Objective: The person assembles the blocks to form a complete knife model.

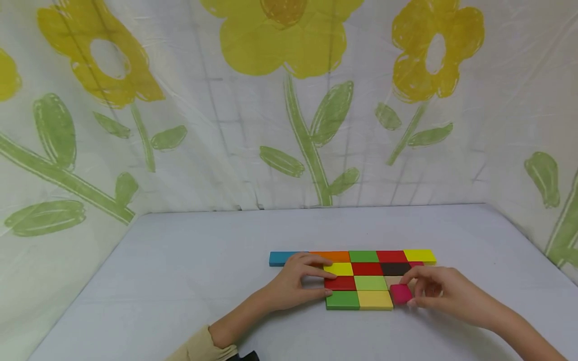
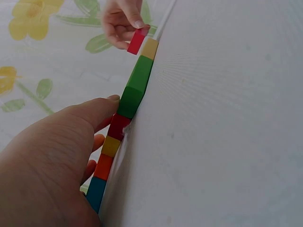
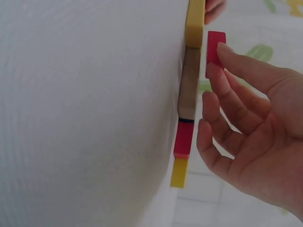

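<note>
Flat coloured blocks lie edge to edge in rows on the table. At the lower right corner of this layout, my right hand [image 1: 447,293] pinches a pink block [image 1: 400,294] between thumb and fingers. In the right wrist view that pink block [image 3: 216,53] is raised off the table, above the row of blocks. My left hand [image 1: 295,283] touches the left side of the rows, its fingers extended over the edges of a yellow block [image 1: 339,269] and a red block [image 1: 341,283]. Its thumb meets the green block [image 1: 342,300] at the lower left corner.
The back row holds a blue block [image 1: 281,258], an orange block [image 1: 331,256] and others, ending in a yellow block [image 1: 420,256]. A light yellow block [image 1: 376,300] lies in the front row. Behind the white table [image 1: 203,240] hangs a flower-printed curtain [image 1: 217,150].
</note>
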Demonstrator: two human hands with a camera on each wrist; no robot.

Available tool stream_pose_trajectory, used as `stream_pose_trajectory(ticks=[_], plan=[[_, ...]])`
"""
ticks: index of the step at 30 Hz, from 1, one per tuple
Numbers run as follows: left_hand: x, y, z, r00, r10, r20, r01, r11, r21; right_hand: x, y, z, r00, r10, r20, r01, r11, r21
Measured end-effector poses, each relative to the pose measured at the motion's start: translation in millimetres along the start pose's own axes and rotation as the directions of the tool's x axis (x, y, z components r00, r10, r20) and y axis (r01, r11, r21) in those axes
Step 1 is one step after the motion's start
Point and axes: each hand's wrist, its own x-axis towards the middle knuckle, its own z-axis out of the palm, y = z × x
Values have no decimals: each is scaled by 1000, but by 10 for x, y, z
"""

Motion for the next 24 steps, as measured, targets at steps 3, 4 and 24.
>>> stream_pose_trajectory(ticks=[3, 4, 24], plan=[[1, 8, -1, 1000, 4, 1, -4, 1000, 2, 2, 6, 18, 1000, -28, 15, 27, 999, 28], [2, 9, -1, 1000, 5, 0, -5, 1000, 2, 4, 5, 20, 999, -22, 23, 21, 999, 37], [7, -5, 2, 1000, 13, -2, -13, 1000, 18, 23, -1, 64, 997, 29, 66, -35, 996, 85]])
